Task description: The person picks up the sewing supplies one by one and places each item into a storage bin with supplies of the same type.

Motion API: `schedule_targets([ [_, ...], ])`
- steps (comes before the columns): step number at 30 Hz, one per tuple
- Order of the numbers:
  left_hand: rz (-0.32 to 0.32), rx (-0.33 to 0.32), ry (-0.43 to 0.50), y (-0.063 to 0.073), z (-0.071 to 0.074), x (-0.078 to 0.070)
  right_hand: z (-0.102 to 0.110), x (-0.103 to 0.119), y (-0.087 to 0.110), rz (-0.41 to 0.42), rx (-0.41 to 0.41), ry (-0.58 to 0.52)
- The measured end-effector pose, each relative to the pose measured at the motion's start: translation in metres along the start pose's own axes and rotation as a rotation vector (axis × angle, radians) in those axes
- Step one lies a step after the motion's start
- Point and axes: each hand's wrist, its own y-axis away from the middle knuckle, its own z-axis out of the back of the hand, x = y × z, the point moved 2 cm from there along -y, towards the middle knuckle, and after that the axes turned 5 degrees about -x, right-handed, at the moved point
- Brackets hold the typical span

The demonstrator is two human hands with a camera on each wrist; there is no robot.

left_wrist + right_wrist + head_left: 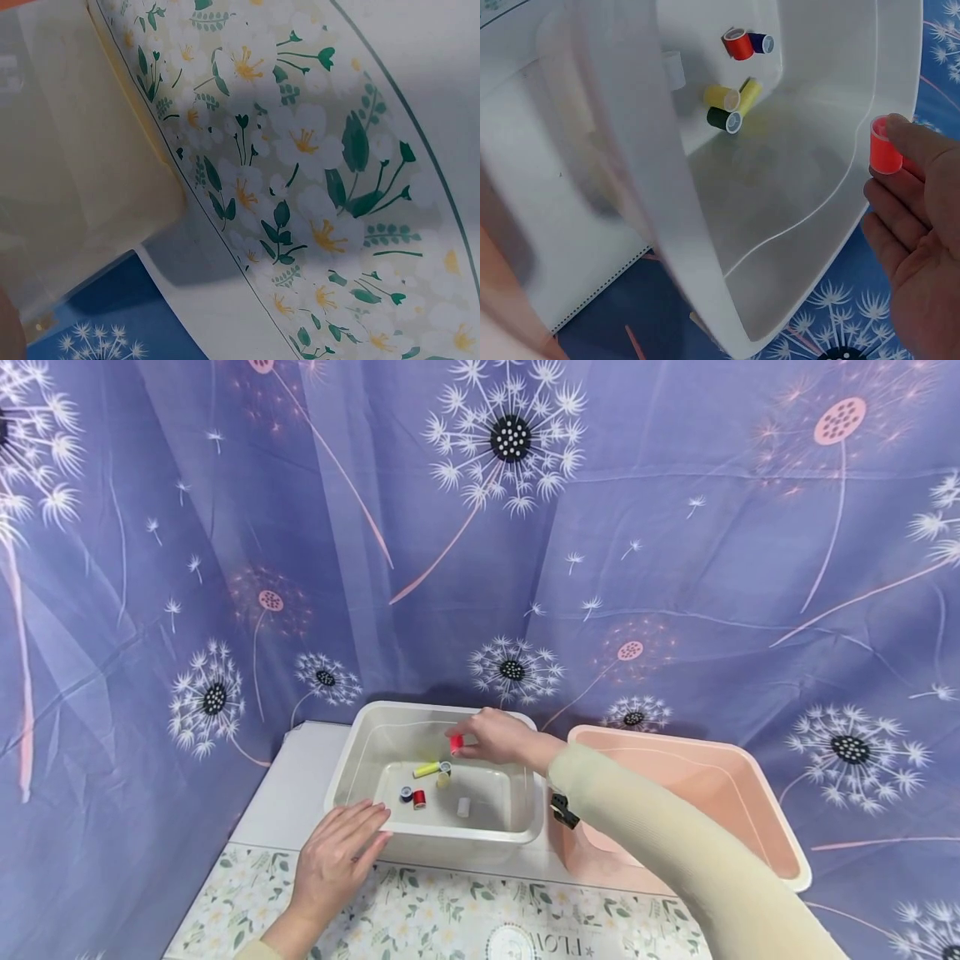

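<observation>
My right hand (497,737) pinches a neon pinkish-red thread spool (886,152) between thumb and fingers, over the far part of a white plastic bin (480,837). Down on the bin's floor lie a red spool (419,800), a navy spool (407,793), a white spool (463,807), a pale yellow spool (721,97), a bright yellow spool (426,769) and a dark green spool (721,119). At the bin's near left corner is my left hand (335,853), its fingers extended over the rim and holding nothing. The left wrist view shows barely any of that hand.
A peach plastic bin (757,793) stands right of the white one, partly behind my right forearm. Under both is a white table with a floral mat (420,902) along the near side. A purple dandelion-print curtain (420,527) hangs close behind the bins and at the left.
</observation>
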Motion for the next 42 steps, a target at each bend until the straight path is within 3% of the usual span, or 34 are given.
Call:
schedule_targets([
  [5,0.002,0.005,-0.001,-0.001,0.000,0.000,-0.008,-0.004,-0.007,-0.051,0.036,0.013],
  [19,-0.004,0.000,-0.001,-0.001,0.000,0.000,-0.023,-0.010,-0.017,-0.050,0.097,0.002],
  [35,-0.006,0.001,-0.004,0.001,0.000,0.000,-0.041,-0.013,-0.023,-0.189,0.234,0.019],
  [42,-0.005,0.002,-0.004,0.000,0.000,0.001,-0.045,-0.012,-0.025,-0.211,0.259,0.040],
])
